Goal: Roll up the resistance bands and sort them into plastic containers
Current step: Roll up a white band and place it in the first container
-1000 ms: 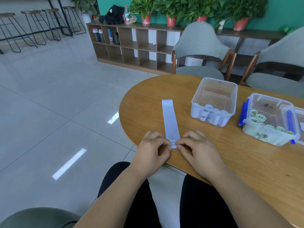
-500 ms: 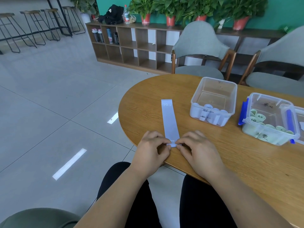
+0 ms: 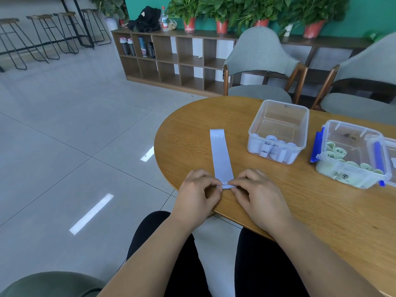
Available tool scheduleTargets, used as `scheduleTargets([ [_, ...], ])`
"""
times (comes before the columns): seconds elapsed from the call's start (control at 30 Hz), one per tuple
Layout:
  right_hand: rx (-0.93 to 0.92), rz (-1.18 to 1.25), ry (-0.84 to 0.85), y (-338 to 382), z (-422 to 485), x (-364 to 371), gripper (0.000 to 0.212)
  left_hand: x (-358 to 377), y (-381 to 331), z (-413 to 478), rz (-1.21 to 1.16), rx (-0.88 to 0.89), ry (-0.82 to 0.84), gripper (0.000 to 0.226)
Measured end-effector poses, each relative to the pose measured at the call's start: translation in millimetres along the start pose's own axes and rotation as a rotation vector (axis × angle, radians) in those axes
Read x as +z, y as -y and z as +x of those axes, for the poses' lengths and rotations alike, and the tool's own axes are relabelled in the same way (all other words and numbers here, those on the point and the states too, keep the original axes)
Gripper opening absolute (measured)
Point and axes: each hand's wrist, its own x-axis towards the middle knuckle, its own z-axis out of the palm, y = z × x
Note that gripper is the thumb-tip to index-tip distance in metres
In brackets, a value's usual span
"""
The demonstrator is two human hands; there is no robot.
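Observation:
A pale lilac resistance band [image 3: 220,155] marked "20 LB" lies flat on the wooden table [image 3: 300,202], pointing away from me. Its near end is curled into a small tight roll. My left hand [image 3: 198,195] pinches the roll's left side and my right hand [image 3: 257,195] pinches its right side, at the table's front edge. A clear plastic container [image 3: 278,116] to the right holds several rolled lilac bands. Further right, a clear container with blue clips [image 3: 351,133] holds several rolled green bands.
Part of a third container [image 3: 392,146] shows at the right edge. Two grey chairs [image 3: 260,61] stand behind the table. A wooden shelf unit [image 3: 171,61] with bottles and potted plants lines the far wall. Tiled floor lies to the left.
The near end of the band has curled a little tighter between my fingers. The hands and the containers stay in place.

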Motion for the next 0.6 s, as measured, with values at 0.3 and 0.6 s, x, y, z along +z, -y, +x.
scheduleTargets([
  [0.3,0.075,0.044,0.024,1.1,3.0,0.1,0.011,-0.7,-1.1,0.4,-0.019,-0.026,0.013,0.009],
  [0.6,0.154,0.000,0.051,3.2,7.2,3.1,0.016,4.9,2.5,1.9,0.020,-0.064,-0.001,0.010],
])
